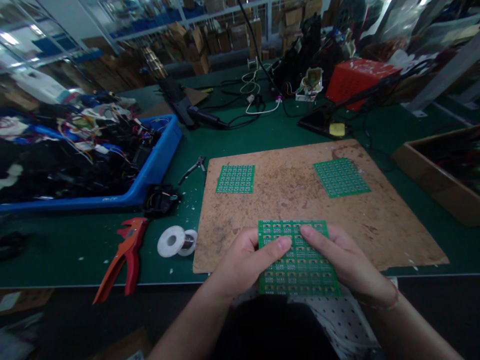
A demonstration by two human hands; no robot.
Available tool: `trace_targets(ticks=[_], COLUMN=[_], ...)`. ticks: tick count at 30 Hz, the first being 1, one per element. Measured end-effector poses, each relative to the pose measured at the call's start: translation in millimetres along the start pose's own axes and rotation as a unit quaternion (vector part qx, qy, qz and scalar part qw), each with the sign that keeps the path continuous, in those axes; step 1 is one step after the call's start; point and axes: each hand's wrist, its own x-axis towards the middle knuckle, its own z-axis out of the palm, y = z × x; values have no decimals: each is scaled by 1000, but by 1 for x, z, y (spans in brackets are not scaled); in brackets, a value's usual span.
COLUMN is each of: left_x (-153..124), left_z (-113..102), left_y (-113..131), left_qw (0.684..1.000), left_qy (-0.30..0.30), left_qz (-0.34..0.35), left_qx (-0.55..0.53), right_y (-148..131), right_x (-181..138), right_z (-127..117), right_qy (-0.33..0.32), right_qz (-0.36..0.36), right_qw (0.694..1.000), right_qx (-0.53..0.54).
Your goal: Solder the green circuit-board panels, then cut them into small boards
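Observation:
A green circuit board panel [300,272], patterned with rows of small identical boards, is held between both hands over the near edge of the work board. My left hand [249,257] grips its left side, thumb lying on the upper face. On the other side my right hand [343,250] has its thumb pressed near the top of the panel; the fingers of both hands are mostly hidden beneath. Two more green panels lie flat on the brown work board [285,200]: one at the left [236,179], another at the right [341,177].
To the left are a solder spool [171,241], red-handled cutters [129,250], small pliers [195,167] and a blue bin [165,155] full of wired parts. A hot-air gun [183,107] lies behind. A cardboard box [438,185] and a red box [360,80] stand at the right.

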Motion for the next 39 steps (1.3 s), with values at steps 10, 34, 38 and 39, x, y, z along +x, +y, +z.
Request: trace_targets(ticks=[10, 34, 38, 39], left_x=[-5, -1, 2, 3], left_z=[3, 12, 17, 18], left_y=[1, -8, -14, -15], left_qw=[1000, 989, 982, 983], left_qy=[0, -80, -114, -108], left_qz=[-11, -22, -19, -12], left_qx=[15, -119, -151, -150], right_y=[2, 3, 13, 15], right_x=[1, -10, -8, -7], right_z=[-1, -8, -15, -16], right_qy=[3, -109, -105, -86], right_qz=[-2, -16, -47, -52], right_qw=[1000, 994, 993, 995], right_qx=[-11, -18, 21, 19])
